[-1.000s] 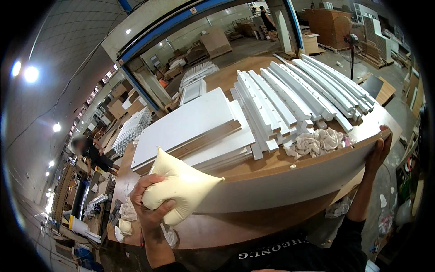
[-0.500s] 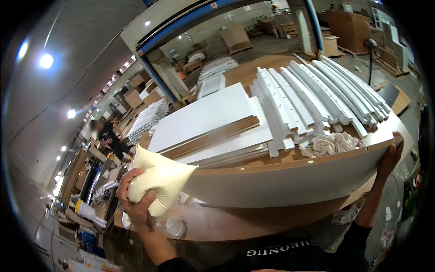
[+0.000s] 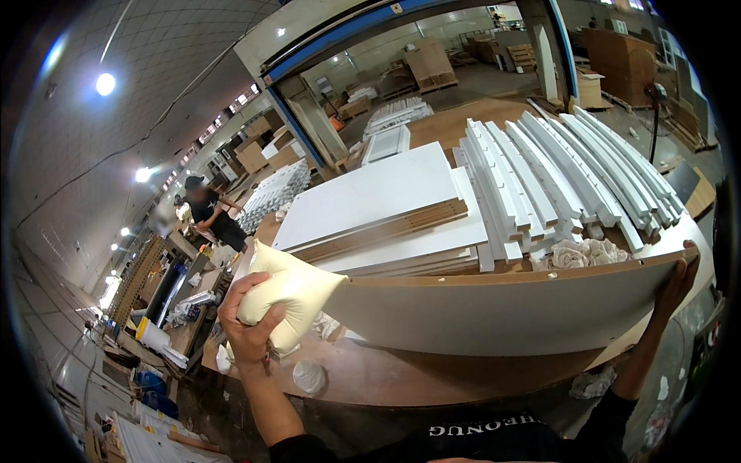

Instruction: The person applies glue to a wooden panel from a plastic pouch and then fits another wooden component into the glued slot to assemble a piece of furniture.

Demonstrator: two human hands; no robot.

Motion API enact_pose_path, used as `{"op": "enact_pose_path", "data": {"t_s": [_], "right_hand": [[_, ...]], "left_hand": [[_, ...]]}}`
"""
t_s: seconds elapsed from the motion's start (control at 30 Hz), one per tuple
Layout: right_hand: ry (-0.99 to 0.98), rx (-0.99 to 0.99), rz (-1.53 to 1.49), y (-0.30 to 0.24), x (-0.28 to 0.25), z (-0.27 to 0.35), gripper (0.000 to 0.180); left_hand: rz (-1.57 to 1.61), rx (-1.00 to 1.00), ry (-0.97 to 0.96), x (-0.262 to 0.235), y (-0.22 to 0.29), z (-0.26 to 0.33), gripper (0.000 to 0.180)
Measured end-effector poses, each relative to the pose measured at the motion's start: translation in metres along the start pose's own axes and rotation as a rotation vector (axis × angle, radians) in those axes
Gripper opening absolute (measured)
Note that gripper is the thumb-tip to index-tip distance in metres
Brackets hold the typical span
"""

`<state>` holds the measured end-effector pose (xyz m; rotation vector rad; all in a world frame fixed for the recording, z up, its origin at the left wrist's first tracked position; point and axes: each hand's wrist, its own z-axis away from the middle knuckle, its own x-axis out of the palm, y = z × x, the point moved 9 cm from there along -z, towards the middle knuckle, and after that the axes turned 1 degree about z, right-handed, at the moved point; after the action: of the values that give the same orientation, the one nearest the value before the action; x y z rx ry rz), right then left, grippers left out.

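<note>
Head view: long white-faced, brown-edged board (image 3: 502,309) held on edge above brown counter (image 3: 401,378), long axis left–right. Left hand (image 3: 251,324), grip squeezed round soft cream glue bag (image 3: 289,293), nozzle touching board's left end. Right hand (image 3: 675,282) clasped far right end.

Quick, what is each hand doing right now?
Left hand: closed around a soft cream bag, its tip at the end of the panel's edge.
Right hand: gripping the far end of the white panel.
</note>
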<state>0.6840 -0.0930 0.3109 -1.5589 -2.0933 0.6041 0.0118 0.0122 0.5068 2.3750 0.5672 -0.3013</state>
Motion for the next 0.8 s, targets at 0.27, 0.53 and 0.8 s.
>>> {"op": "enact_pose_path", "data": {"t_s": [0.27, 0.53, 0.8], "right_hand": [[-0.041, 0.026, -0.022, 0.003, 0.002, 0.000, 0.041], [-0.001, 0.001, -0.019, -0.003, 0.003, 0.000, 0.044], [-0.013, 0.011, -0.039, 0.005, 0.002, 0.000, 0.042]], "left_hand": [[0.020, -0.031, -0.009, 0.003, -0.008, 0.002, 0.042], [0.011, -0.024, -0.028, 0.004, -0.008, 0.002, 0.040], [0.027, -0.026, -0.032, 0.006, -0.008, 0.002, 0.040]]}}
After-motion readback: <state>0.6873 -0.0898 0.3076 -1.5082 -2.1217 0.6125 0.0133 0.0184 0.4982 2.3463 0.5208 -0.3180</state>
